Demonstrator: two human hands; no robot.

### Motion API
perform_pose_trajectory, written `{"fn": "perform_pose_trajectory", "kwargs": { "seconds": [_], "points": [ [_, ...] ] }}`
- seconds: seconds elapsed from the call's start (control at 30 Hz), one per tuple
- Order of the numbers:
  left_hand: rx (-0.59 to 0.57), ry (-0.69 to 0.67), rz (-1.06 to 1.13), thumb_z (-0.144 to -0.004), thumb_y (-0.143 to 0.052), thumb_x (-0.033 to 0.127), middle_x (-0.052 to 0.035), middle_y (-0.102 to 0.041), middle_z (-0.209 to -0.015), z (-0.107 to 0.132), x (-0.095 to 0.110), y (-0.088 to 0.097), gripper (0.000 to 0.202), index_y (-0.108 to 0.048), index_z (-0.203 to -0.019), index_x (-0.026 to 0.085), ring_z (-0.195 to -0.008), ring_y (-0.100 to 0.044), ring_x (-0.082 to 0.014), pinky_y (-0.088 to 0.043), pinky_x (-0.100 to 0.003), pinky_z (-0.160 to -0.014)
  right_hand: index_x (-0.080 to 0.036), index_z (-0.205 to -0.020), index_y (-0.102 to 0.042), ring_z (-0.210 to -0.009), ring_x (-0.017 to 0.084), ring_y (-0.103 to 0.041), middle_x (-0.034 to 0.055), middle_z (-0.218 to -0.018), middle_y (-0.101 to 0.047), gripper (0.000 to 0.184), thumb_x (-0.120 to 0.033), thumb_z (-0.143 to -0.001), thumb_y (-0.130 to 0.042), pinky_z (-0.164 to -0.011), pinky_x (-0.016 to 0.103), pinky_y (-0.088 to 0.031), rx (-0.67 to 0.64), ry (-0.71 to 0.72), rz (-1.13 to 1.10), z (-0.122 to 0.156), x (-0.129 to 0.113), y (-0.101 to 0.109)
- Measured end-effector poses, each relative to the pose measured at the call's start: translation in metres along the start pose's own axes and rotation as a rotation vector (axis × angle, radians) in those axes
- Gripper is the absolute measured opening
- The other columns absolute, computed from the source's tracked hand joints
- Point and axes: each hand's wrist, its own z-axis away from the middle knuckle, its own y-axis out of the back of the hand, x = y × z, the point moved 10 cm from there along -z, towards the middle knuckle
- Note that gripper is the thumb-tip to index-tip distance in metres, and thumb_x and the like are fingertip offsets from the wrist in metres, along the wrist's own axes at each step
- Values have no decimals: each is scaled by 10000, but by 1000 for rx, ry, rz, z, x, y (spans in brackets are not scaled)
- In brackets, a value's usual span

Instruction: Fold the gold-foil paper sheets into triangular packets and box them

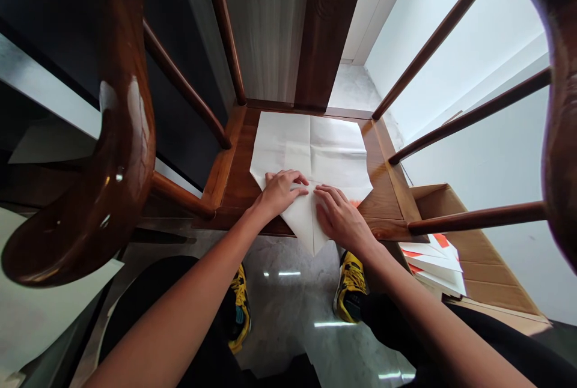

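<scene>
A white sheet of paper point(338, 136) lies on the seat of a wooden chair point(243, 196), creased down the middle and across. Its near side narrows to a point that sticks out past the seat's front edge. Resting on the left part of the paper is my left hand point(283, 190), fingers bent and the thumb apart from them. My right hand point(340, 214) lies on the near right part, its fingers stretched along the paper close to the middle crease. Both hands touch the paper with their fingertips nearly meeting. A little orange-red shows beside my right hand.
A cardboard box point(487, 262) holding white papers with red parts point(437, 259) stands right of the chair. Curved glossy armrests point(126, 136) and spindles point(451, 130) flank the seat. Below are my yellow shoes point(354, 280) on a shiny grey floor point(288, 292).
</scene>
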Motion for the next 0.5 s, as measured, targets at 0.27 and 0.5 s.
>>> {"fn": "perform_pose_trajectory", "kwargs": {
  "seconds": [0.27, 0.5],
  "points": [
    [-6, 10, 3, -955, -705, 300, 30, -774, -1121, -6, -4, -2, 56, -715, -986, 255, -1156, -675, -224, -338, -424, -1062, -259, -1581, -438, -1422, 320, -488, 164, -1417, -568, 531, -167, -1061, -381, -1136, 560, -534, -14, 15, 15, 1, 0, 3],
    [82, -394, -283, -1077, -486, 279, -77, -467, -1650, 38, 56, 6, 428, -519, -1501, 244, -1510, -415, -251, -301, -435, -1232, -198, -1546, -503, -1495, 334, -446, 180, -1510, -555, 487, -218, -1072, -395, -1208, 587, -469, -47, 26, 42, 1, -2, -1]
  ]
}}
